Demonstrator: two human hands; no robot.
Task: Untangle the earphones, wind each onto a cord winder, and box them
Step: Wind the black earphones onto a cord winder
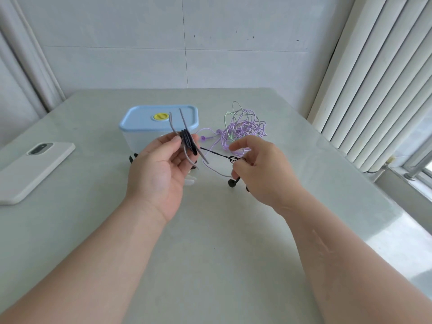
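Head view: your left hand (161, 164) is raised over the middle of the table (210, 253), thumb and fingertips pinching the grey winder (187, 140). The winder stands roughly upright, its prongs splaying up and down, with a thick band of black cord (215, 154) already wrapped round its waist.

From that band the free cord runs taut to the right and slightly downward, straight into your right hand (259, 164). There, thumb and forefinger are pressed together on the cord, at what looks like a small loop or kink. A black earbud (233, 182) dangles just under that hand, above the table.

So the cord's long axis lies left to right between your hands, and the loose end is on the right-hand side. I'd judge that only this short stretch and the buds are left to wind. The right hand is the one to carry it round, and the kink may need easing out first.

Behind your hands, toward the far edge, the box (159, 120) sits with its blue lid on. The purple earphones (243, 125) lie tangled just to its right, untouched. A phone (35, 167) rests at the left edge.
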